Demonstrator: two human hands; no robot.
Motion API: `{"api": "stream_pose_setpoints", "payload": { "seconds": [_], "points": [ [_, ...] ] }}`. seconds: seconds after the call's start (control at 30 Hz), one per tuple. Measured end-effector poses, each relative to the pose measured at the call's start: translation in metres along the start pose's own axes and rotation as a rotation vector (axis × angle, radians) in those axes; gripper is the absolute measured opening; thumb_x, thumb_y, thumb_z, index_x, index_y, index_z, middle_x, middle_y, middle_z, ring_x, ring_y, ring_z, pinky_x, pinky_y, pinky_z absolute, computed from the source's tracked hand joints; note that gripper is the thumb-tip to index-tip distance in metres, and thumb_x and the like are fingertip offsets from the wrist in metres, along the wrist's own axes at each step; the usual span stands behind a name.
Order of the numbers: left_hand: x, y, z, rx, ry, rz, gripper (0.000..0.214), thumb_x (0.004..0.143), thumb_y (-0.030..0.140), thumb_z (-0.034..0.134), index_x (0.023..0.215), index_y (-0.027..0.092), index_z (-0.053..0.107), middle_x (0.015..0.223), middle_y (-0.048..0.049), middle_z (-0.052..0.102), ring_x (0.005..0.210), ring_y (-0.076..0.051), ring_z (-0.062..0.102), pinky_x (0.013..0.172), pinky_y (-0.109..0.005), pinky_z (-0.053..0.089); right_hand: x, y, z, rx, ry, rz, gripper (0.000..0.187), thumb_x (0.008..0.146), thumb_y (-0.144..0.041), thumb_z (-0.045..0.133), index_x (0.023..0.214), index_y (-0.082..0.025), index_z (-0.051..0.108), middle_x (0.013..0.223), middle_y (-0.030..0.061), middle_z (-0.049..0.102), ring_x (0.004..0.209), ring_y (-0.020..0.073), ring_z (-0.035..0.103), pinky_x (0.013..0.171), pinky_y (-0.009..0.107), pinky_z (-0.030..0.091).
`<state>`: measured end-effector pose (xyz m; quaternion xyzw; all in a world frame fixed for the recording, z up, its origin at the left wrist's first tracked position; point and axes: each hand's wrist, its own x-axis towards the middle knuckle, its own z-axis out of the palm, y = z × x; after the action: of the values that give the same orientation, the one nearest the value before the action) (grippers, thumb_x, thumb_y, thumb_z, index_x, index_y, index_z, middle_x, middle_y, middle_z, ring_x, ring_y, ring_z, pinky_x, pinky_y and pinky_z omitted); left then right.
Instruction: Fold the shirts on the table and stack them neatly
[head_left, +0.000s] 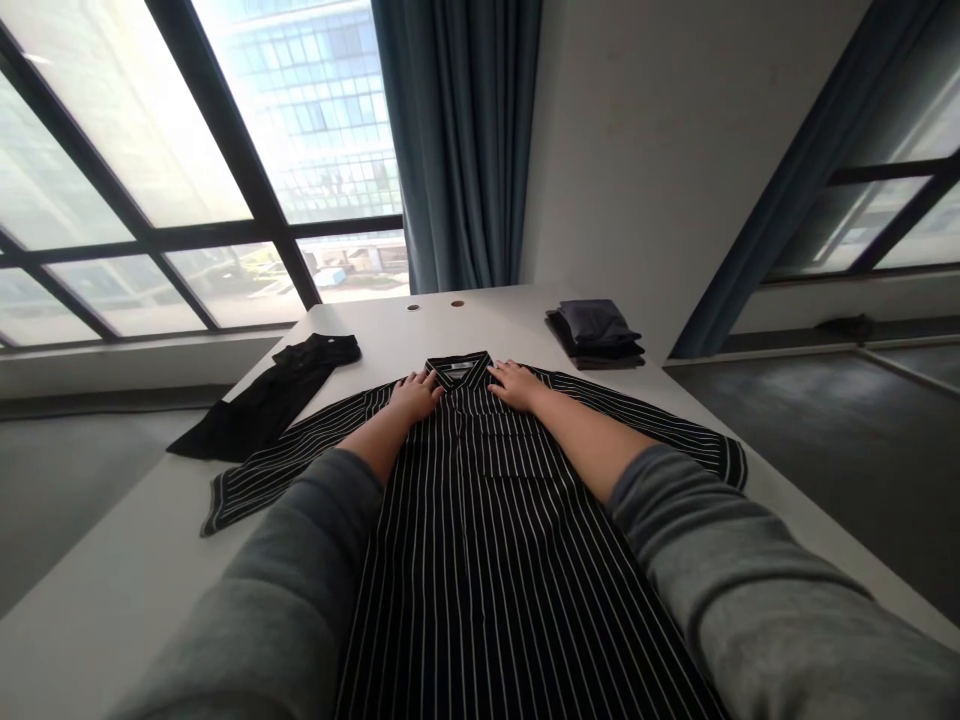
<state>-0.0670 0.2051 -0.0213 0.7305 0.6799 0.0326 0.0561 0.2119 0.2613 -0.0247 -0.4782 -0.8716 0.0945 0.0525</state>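
A black shirt with thin white stripes (465, 520) lies spread front side up, its collar at the far end and its sleeves stretched out to both sides. My left hand (415, 395) rests on the shirt's left shoulder beside the collar, fingers laid out over the cloth. On the other side of the collar, my right hand (514, 384) lies flat on the shoulder with its fingers apart. Both palms face down and neither hand grips the fabric. The shirt's lower hem runs out of view at the bottom.
The shirt lies on a white table (112, 600) with two round holes near its far edge. A crumpled black garment (262, 405) lies at the left. Folded dark clothes (596, 335) are stacked at the far right. Beyond stand a blue curtain (461, 140), a wall and windows.
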Motion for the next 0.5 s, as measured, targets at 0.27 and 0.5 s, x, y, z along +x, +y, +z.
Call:
{"api": "stream_pose_setpoints", "payload": {
  "seconds": [0.27,0.5],
  "points": [
    [0.05,-0.007,0.039,-0.117,0.018,-0.134,0.079,0.096,0.078,0.026,0.165,0.04,0.03,0.177,-0.0034,0.007,0.16,-0.045,0.007,0.119,-0.076,0.014,0.053,0.007,0.03,0.039,-0.088,0.224,0.073,0.103,-0.072,0.022,0.168,-0.039,0.019,0.178,0.0009,0.003,0.16,0.046,0.002,0.117,0.081,-0.004],
    [0.059,-0.007,0.031,-0.073,-0.02,-0.181,0.078,0.099,0.074,0.02,0.168,0.039,0.019,0.177,-0.0038,0.005,0.162,-0.04,0.006,0.12,-0.078,0.009,0.065,-0.001,0.026,0.005,-0.086,0.239,0.078,0.102,-0.071,0.02,0.169,-0.031,0.018,0.177,-0.0024,-0.01,0.16,0.0425,-0.011,0.118,0.08,-0.003]
  ]
}}
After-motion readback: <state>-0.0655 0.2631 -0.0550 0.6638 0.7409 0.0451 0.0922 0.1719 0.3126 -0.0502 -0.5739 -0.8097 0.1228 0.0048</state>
